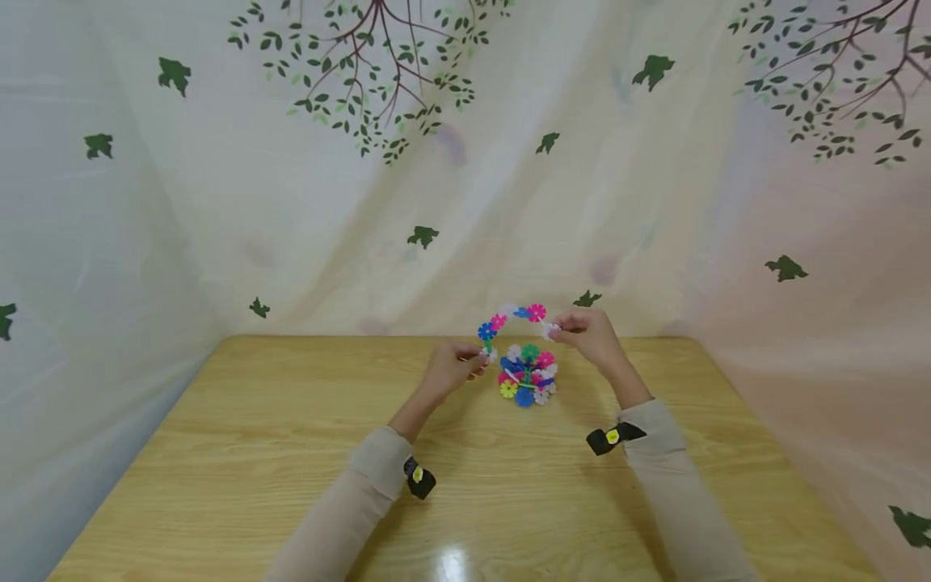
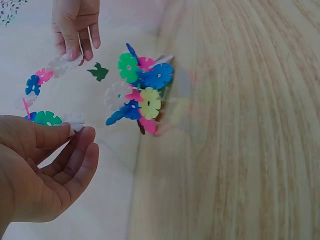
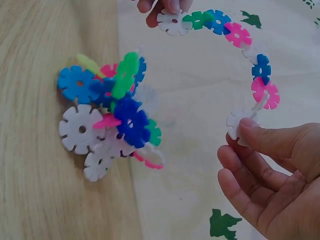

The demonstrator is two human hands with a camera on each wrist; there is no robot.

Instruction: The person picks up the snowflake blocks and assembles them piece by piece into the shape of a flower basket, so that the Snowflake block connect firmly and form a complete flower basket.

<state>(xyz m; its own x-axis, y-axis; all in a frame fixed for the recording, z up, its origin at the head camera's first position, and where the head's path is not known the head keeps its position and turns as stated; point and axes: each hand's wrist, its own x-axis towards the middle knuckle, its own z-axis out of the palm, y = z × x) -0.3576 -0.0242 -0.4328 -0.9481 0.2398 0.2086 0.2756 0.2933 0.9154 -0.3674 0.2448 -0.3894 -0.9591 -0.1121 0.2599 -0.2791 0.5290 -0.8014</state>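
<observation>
An arched chain of snowflake-shaped plastic discs (image 1: 498,321) in white, blue, pink and green is held up between both hands. My left hand (image 1: 449,369) pinches the white disc (image 3: 173,22) at one end. At the other end, my right hand (image 1: 592,338) pinches another white disc (image 3: 237,125) between thumb and fingers. Below the arch, a cluster of interlocked discs (image 1: 525,373) in several colours stands on the table, touched by neither hand. The right wrist view shows its blue, white, green and pink discs close up; some inner ones are hidden.
The wooden table (image 1: 305,453) spreads out under both forearms. Behind its far edge hangs a pale cloth (image 1: 327,218) printed with leaves and branches. A black strap (image 1: 420,478) sits on the left wrist, and another black strap (image 1: 604,440) on the right.
</observation>
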